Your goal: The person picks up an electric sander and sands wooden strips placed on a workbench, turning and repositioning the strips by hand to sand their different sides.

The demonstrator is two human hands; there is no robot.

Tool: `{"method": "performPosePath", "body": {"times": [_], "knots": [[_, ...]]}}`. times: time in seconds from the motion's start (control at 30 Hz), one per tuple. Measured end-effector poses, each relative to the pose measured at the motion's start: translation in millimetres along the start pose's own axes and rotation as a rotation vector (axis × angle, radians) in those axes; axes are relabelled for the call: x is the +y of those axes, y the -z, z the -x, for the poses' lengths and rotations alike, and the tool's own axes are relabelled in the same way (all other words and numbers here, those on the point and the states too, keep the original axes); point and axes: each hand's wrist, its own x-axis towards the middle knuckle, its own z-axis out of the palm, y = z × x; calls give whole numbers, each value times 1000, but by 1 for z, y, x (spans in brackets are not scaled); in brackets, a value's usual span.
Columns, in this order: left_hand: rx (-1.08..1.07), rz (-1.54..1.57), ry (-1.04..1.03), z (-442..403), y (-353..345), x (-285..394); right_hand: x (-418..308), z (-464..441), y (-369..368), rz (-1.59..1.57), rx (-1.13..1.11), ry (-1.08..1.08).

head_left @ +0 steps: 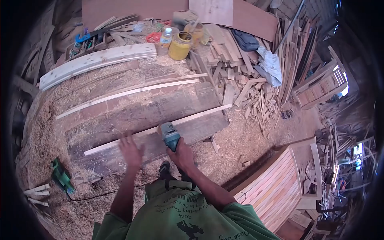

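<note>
My right hand (183,155) is wrapped round the body of a teal angle grinder (171,137). The grinder's head rests on or just above a long, thin pale wood strip (202,115), near its middle; exact contact is unclear. To the left, my left hand (131,152) has its fingers spread, with the fingertips at the strip's near edge. It appears to touch the strip but does not grip it. Beneath the strip lies a dark, worn wooden board (196,134). Further back, another thin strip (132,93) runs roughly parallel.
A thick pale plank (100,62) lies at the back left, near a yellow container (181,46) and a plastic bottle (165,38). Wood offcuts (256,96) are heaped at right. A green power tool (61,176) sits lower left among shavings. A slatted wooden panel (274,180) stands lower right.
</note>
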Motion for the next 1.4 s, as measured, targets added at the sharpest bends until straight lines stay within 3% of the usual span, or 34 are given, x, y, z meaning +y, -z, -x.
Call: {"method": "performPosePath", "body": {"times": [0.03,0.1,0.2,0.23,0.33,0.5,0.8,1.1,1.3,1.4], "knots": [[64,-244,-52,-10,11,-27,-5,-2,-6,14,-18,22],[27,-394,-18,-20,19,-71,-15,-6,-21,44,-58,71],[-152,-266,-8,-35,10,-112,-33,-12,-45,103,-152,61],[-71,-315,-53,-33,7,-114,-40,-13,-52,109,-171,78],[-86,-265,25,-31,8,-107,-52,-15,-62,133,-211,110],[-80,-268,-17,-37,9,-111,-45,-21,-55,211,-144,55],[-27,-228,-71,-32,10,-113,19,-47,15,308,2,-189],[-45,-246,-71,-30,8,-111,78,-77,64,321,152,-259],[-74,-247,-51,-31,4,-115,156,-105,110,189,339,-346],[-106,-252,-33,-31,7,-113,155,-109,115,156,343,-336]]}}
